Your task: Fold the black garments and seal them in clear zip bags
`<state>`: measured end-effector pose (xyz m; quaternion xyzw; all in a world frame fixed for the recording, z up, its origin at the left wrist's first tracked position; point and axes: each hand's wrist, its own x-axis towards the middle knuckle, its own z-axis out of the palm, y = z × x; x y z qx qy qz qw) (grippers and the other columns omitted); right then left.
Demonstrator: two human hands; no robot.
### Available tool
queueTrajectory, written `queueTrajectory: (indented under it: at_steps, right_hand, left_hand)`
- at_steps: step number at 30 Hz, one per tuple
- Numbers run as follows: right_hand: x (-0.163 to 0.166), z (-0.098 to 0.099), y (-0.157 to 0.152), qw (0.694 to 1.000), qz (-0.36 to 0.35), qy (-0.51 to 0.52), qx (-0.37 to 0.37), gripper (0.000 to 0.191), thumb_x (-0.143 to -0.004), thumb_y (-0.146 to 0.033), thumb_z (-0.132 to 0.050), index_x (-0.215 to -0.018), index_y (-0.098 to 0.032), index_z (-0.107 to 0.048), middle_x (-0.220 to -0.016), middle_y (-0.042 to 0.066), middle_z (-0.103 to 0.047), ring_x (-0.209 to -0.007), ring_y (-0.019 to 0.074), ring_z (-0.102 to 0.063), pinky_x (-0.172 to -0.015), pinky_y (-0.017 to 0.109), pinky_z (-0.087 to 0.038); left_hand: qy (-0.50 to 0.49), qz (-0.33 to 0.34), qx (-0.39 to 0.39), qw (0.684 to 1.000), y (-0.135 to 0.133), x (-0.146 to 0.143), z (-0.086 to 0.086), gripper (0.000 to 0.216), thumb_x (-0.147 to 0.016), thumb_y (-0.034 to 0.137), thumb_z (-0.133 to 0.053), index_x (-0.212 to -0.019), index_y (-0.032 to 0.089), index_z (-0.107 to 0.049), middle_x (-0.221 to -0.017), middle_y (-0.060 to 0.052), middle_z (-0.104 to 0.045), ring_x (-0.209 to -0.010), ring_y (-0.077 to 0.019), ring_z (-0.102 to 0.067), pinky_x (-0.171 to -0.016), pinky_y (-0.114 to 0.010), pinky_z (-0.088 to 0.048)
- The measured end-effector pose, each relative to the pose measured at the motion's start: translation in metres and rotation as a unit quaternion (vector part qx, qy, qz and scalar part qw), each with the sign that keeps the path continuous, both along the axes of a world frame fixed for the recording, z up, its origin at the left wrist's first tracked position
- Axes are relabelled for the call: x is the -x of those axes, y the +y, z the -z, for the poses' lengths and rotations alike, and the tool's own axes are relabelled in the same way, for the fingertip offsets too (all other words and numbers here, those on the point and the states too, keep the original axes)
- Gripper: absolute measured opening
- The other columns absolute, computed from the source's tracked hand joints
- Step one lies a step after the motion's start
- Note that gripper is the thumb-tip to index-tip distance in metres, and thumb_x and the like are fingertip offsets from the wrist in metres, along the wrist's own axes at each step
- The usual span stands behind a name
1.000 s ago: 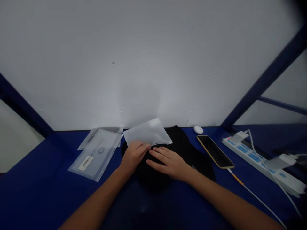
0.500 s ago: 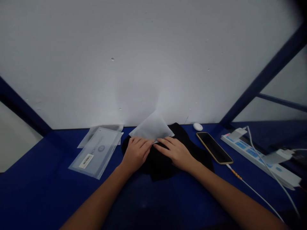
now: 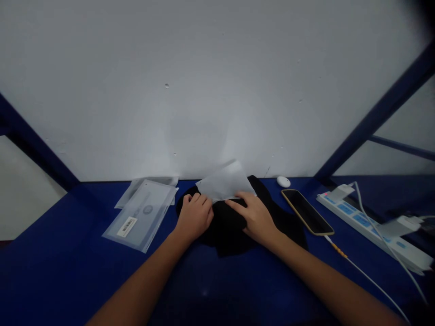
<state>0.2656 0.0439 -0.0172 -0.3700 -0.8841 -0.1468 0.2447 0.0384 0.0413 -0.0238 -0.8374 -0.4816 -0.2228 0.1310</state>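
Observation:
A frosted translucent plastic bag [image 3: 224, 180] stands tilted against the black cloth item [image 3: 231, 231], its upper corner leaning toward the wall. My left hand [image 3: 195, 215] has its fingers curled at the bag's lower left edge, over the black cloth; its fingertips are partly hidden. With thumb and fingers, my right hand [image 3: 254, 215] grips the lower right edge of the bag, and a gap shows between thumb and forefinger. The black cloth lies bunched on the blue table beneath both hands.
Flat zip bags [image 3: 144, 213], one with a barcode label, lie on the left. To the right are a phone [image 3: 307, 213] on a charging cable [image 3: 367, 278], a white rounded case [image 3: 283, 182] and a power strip [image 3: 370, 226] with plugs. A grey wall [image 3: 204, 90] rises behind the table.
The bag has shifted right and tilted, its top corner now further right. My hands have drawn apart; the left fingers are more curled, and the right thumb has spread from the fingers.

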Motion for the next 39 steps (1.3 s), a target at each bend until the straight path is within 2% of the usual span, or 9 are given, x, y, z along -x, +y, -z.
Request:
queueTrajectory:
  at_steps: [5,9,13,18,22,28,33,35,39]
  right_hand:
    - [0.007,-0.002,-0.006,0.997,0.068,-0.016,-0.025,0.058,-0.072,-0.002,-0.060,-0.128,-0.020,-0.060,-0.134,0.020,-0.052,-0.110,0.0365,-0.054,-0.082,0.048,-0.049]
    - [0.009,-0.006,-0.008,0.996,0.084,-0.019,-0.017,0.062,-0.071,-0.003,-0.062,-0.131,-0.018,-0.057,-0.134,0.021,-0.051,-0.112,0.0381,-0.053,-0.085,0.050,-0.048]
    - [0.007,-0.005,-0.007,0.998,0.049,-0.032,-0.025,0.068,-0.073,-0.004,-0.060,-0.139,-0.020,-0.051,-0.133,0.020,-0.050,-0.110,0.0358,-0.053,-0.088,0.050,-0.049]
    - [0.007,0.006,-0.005,0.999,-0.016,-0.038,-0.017,0.080,-0.072,-0.006,-0.063,-0.147,-0.023,-0.040,-0.136,0.017,-0.048,-0.112,0.0331,-0.053,-0.090,0.049,-0.050]
    - [0.004,0.010,-0.003,0.999,-0.019,-0.012,-0.027,0.069,-0.075,-0.011,-0.063,-0.141,-0.023,-0.050,-0.135,0.016,-0.048,-0.110,0.0325,-0.054,-0.089,0.049,-0.050]
    - [0.005,-0.001,-0.003,0.995,0.042,0.014,-0.091,0.052,-0.077,-0.013,-0.060,-0.128,-0.023,-0.062,-0.129,0.016,-0.052,-0.103,0.0329,-0.053,-0.086,0.050,-0.050]
    - [0.016,-0.003,-0.003,0.995,0.069,-0.050,-0.045,0.026,-0.067,-0.007,-0.063,-0.090,-0.016,-0.070,-0.131,0.019,-0.052,-0.098,0.0334,-0.051,-0.080,0.050,-0.051]
    - [0.016,-0.002,-0.003,0.996,0.069,-0.050,-0.023,0.026,-0.062,-0.005,-0.064,-0.085,-0.015,-0.068,-0.131,0.020,-0.052,-0.100,0.0337,-0.050,-0.082,0.049,-0.052]
    - [0.009,-0.003,-0.001,0.998,0.062,0.022,0.000,0.037,-0.059,-0.003,-0.062,-0.094,-0.014,-0.065,-0.126,0.018,-0.054,-0.104,0.0331,-0.049,-0.087,0.048,-0.052]
  left_hand:
    - [0.015,0.031,-0.029,0.999,-0.009,-0.009,-0.007,0.008,-0.090,0.022,-0.052,-0.089,0.019,-0.060,-0.090,-0.009,-0.064,-0.090,-0.0268,-0.053,-0.082,-0.046,-0.035]
    - [-0.005,0.032,-0.048,0.998,-0.012,-0.012,-0.008,0.010,-0.091,0.020,-0.051,-0.089,0.019,-0.060,-0.092,-0.008,-0.066,-0.090,-0.0263,-0.054,-0.082,-0.045,-0.034]
    - [-0.034,0.009,-0.048,0.998,-0.011,-0.010,-0.007,0.009,-0.090,0.022,-0.052,-0.087,0.020,-0.060,-0.092,-0.009,-0.067,-0.089,-0.0266,-0.054,-0.079,-0.045,-0.034]
    - [-0.037,0.011,-0.047,0.998,-0.013,-0.007,-0.011,0.010,-0.089,0.020,-0.052,-0.089,0.018,-0.061,-0.094,-0.009,-0.067,-0.090,-0.0268,-0.054,-0.079,-0.045,-0.033]
    - [-0.030,0.015,-0.057,0.998,-0.016,-0.007,-0.015,0.013,-0.093,0.022,-0.051,-0.087,0.019,-0.061,-0.093,-0.009,-0.067,-0.090,-0.0262,-0.054,-0.080,-0.045,-0.033]
    - [-0.012,0.033,-0.077,0.996,-0.018,-0.014,-0.013,0.018,-0.096,0.023,-0.047,-0.086,0.019,-0.061,-0.088,-0.008,-0.067,-0.088,-0.0243,-0.055,-0.081,-0.044,-0.034]
    - [-0.029,0.061,-0.076,0.995,-0.020,-0.021,-0.009,0.018,-0.097,0.022,-0.045,-0.089,0.019,-0.061,-0.096,-0.007,-0.068,-0.090,-0.0235,-0.056,-0.087,-0.045,-0.033]
    - [-0.035,0.057,-0.061,0.996,-0.021,-0.021,-0.008,0.014,-0.095,0.023,-0.048,-0.091,0.019,-0.061,-0.097,-0.008,-0.068,-0.093,-0.0244,-0.057,-0.089,-0.046,-0.033]
    - [-0.081,0.031,-0.037,0.996,-0.019,-0.015,-0.008,0.017,-0.088,0.030,-0.058,-0.099,0.018,-0.060,-0.104,-0.011,-0.065,-0.097,-0.0279,-0.055,-0.091,-0.047,-0.034]
